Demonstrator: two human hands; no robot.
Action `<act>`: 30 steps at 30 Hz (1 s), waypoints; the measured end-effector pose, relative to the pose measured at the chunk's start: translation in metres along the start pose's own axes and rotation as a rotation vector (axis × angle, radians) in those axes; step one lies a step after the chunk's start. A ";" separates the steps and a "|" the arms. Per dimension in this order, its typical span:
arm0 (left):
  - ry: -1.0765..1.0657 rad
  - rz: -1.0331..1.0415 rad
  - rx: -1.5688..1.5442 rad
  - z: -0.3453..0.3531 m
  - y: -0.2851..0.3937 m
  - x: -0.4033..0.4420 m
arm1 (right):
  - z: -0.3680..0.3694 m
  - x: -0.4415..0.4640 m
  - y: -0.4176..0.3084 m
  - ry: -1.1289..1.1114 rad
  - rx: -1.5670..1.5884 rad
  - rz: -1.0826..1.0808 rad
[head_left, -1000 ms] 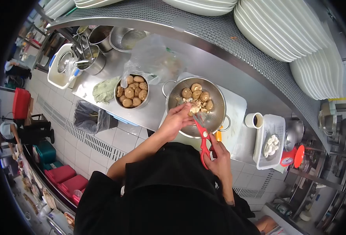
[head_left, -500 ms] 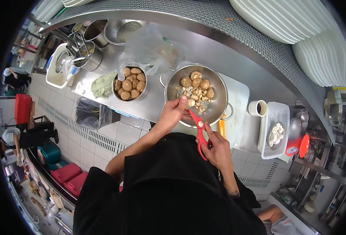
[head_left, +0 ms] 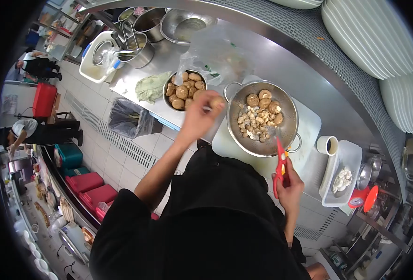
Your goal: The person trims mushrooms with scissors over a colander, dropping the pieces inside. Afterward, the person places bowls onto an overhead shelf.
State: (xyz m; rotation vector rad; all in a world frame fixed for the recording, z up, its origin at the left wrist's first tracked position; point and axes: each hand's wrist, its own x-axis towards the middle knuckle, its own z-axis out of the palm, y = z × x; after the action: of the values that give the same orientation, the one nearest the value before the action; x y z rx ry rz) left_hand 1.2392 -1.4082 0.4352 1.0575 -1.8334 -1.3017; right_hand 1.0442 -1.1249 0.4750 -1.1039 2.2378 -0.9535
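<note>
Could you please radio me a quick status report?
Left hand holds mushroom. Right hand holds scissors. Cut pieces in colander. Bag at pot, nothing blocking colander.

The colander (head_left: 288, 125) is shiny metal, the rag (head_left: 151, 87) matt cloth.

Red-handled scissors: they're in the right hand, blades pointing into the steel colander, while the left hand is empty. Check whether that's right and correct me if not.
The left hand isn't empty: the head view shows it holding a shiitake mushroom. The right hand does have the red-handled scissors, blades pointing into the steel colander.
</note>
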 end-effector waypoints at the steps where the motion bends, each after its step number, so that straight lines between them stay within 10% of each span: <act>1: 0.092 -0.004 0.052 -0.015 -0.020 0.007 | -0.003 0.000 0.002 0.020 -0.029 0.047; 14: 0.324 0.056 0.823 -0.104 -0.072 0.009 | -0.001 -0.003 0.012 0.018 -0.061 0.080; 27: -0.018 -0.283 0.479 -0.131 -0.076 0.031 | -0.003 -0.002 -0.003 -0.010 -0.105 0.143; 30: -0.050 0.154 0.728 -0.115 -0.094 0.024 | -0.001 -0.003 -0.006 -0.012 -0.114 0.170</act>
State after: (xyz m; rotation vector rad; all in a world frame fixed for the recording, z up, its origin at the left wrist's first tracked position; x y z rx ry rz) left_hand 1.3483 -1.4968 0.3810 1.2031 -2.4477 -0.5622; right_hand 1.0478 -1.1244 0.4802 -0.9456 2.3570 -0.7565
